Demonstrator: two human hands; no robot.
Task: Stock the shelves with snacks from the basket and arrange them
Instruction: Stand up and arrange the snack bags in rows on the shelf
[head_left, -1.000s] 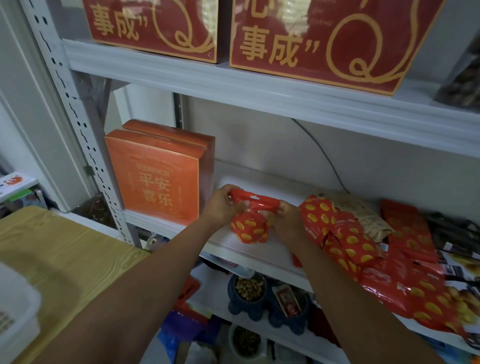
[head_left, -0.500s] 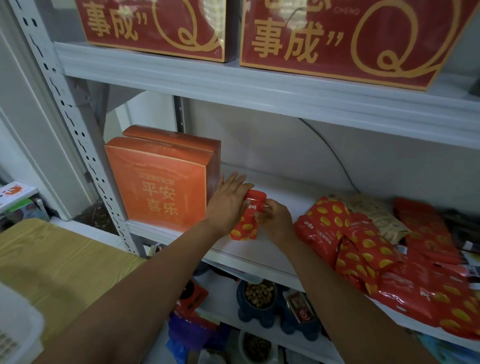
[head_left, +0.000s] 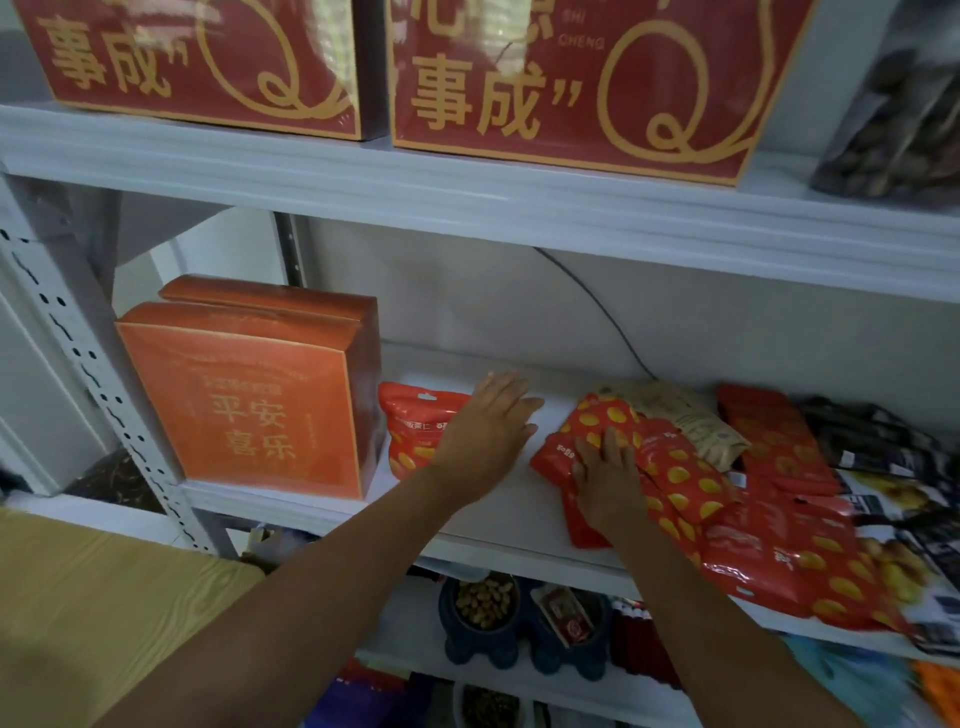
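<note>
1. On the middle shelf (head_left: 498, 514), just right of two orange boxes (head_left: 244, 405) that stand upright one behind the other, we have a single red snack pouch (head_left: 410, 431) with yellow spots. Its hang-hole end points up and back, and its left edge is close against the front box. We cannot tell whether it stands or leans.
2. Our left hand (head_left: 485, 431) is spread wide, palm down and fingers straight. It covers the right side of that pouch, with the fingertips reaching past it over bare white shelf. It grips nothing, and we cannot tell whether the palm presses on the pouch.
3. Our right hand (head_left: 605, 480) lies flat with its fingers straight, resting on the left end of a heap of red pouches (head_left: 685, 483). No finger curls round any of them.
4. The heap is made of the same yellow-spotted pouches, overlapping and spilling toward the front edge of the shelf at the right.
5. A beige pouch (head_left: 685, 415) lies behind the heap, and dark packets (head_left: 872, 441) lie farther right.
6. Between our two hands we see a strip of bare shelf.
7. Overhead, the upper shelf (head_left: 467, 192) carries two large red boxes (head_left: 571, 88) with gold lettering, side by side.
8. Below, a lower shelf holds a dark blue bowl of nuts (head_left: 485, 608). A wooden tabletop (head_left: 104, 597) shows at the lower left.
</note>
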